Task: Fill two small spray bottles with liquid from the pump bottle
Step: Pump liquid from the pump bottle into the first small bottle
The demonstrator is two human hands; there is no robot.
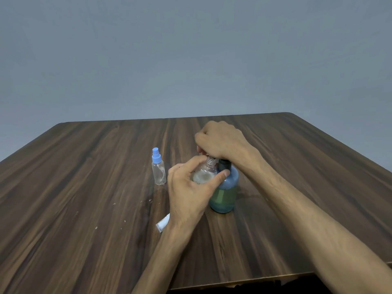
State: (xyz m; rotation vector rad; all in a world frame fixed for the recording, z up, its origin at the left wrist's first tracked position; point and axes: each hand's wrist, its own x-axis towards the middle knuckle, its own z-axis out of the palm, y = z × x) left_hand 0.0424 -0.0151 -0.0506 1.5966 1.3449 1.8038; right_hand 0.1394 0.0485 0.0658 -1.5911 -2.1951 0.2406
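Now, frame centre | our left hand fingers wrap the uncapped spray bottle beside the pump bottle | right hand curls over its pump | capped spray bottle stands left on the surface

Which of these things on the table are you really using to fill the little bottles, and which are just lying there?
In use:
- big blue-green plastic pump bottle, right hand on its top
- small clear uncapped spray bottle, held by left hand
- small clear spray bottle with blue cap, waiting

Just lying there:
- small white-blue object beside left wrist
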